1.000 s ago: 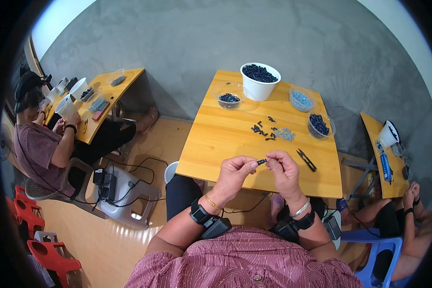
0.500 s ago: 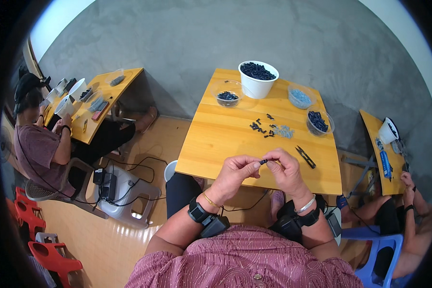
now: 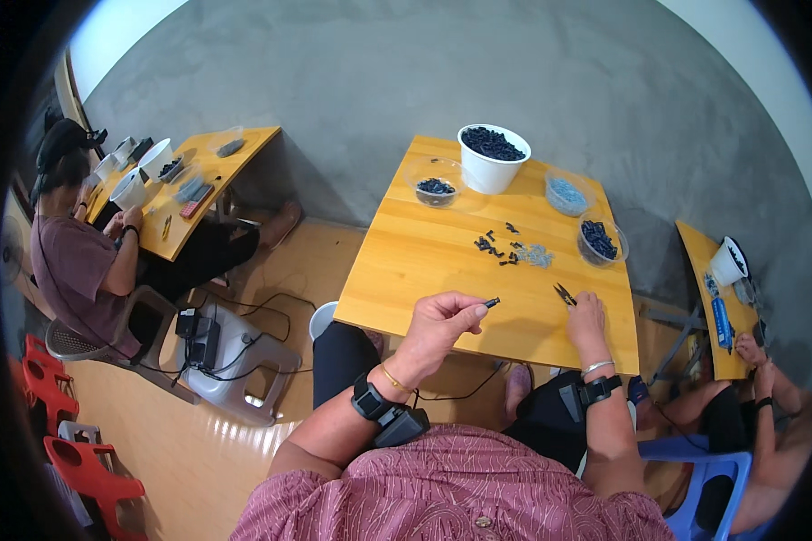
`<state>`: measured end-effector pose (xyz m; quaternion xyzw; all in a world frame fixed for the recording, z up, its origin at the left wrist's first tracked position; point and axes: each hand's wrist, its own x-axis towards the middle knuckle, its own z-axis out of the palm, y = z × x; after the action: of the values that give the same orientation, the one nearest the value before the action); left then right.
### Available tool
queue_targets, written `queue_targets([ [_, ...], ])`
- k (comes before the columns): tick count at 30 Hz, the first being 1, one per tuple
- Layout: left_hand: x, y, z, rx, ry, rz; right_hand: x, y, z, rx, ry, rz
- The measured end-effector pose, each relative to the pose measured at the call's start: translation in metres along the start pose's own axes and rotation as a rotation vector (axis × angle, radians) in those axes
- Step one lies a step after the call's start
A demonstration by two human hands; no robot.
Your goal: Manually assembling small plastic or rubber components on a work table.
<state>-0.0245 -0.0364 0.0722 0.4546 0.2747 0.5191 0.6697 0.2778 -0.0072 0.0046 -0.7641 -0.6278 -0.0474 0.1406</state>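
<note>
My left hand is closed, pinching a small dark cylindrical piece between thumb and fingertips above the near part of the wooden table. Over at the right, my right hand is closed around the handle end of black thread snips, which lie on the table top. The blades point away from me, past the fingers; the handles are mostly hidden under the hand. Farther in lie a loose group of small black pieces and, beside it, a heap of small pale grey-blue pieces.
On the table stand a white tub of black pieces and clear bowls holding dark, light blue and black pieces. People work at side tables to the left and right.
My right hand has left the small dark piece and moved right onto the thread snips. My left hand still pinches the piece in about the same place.
</note>
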Motion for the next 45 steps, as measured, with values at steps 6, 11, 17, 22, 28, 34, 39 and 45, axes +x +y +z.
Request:
queue_targets([
  [6,-0.004,0.004,-0.002,0.038,0.014,0.064,-0.001,-0.001,-0.004,0.167,0.005,0.033],
  [11,-0.003,0.005,0.001,0.086,0.041,0.089,-0.009,-0.005,-0.007,0.731,0.014,0.071],
  [17,-0.003,0.002,0.003,0.172,0.1,0.175,-0.046,-0.087,-0.078,1.53,-0.279,-0.05],
  [22,-0.004,0.004,0.006,0.222,0.158,0.238,-0.063,-0.125,-0.103,1.593,-0.447,-0.246],
  [28,-0.005,0.006,0.004,0.464,0.247,0.373,-0.066,-0.136,-0.106,1.284,-0.386,-0.367],
  [34,-0.005,0.009,0.003,0.628,0.273,0.518,-0.066,-0.143,-0.107,1.107,-0.27,-0.394],
  [39,-0.005,0.008,0.003,0.704,0.285,0.59,-0.064,-0.145,-0.104,1.049,-0.251,-0.412],
  [45,-0.004,0.013,0.003,0.879,0.252,0.779,-0.064,-0.146,-0.101,1.043,-0.224,-0.414],
])
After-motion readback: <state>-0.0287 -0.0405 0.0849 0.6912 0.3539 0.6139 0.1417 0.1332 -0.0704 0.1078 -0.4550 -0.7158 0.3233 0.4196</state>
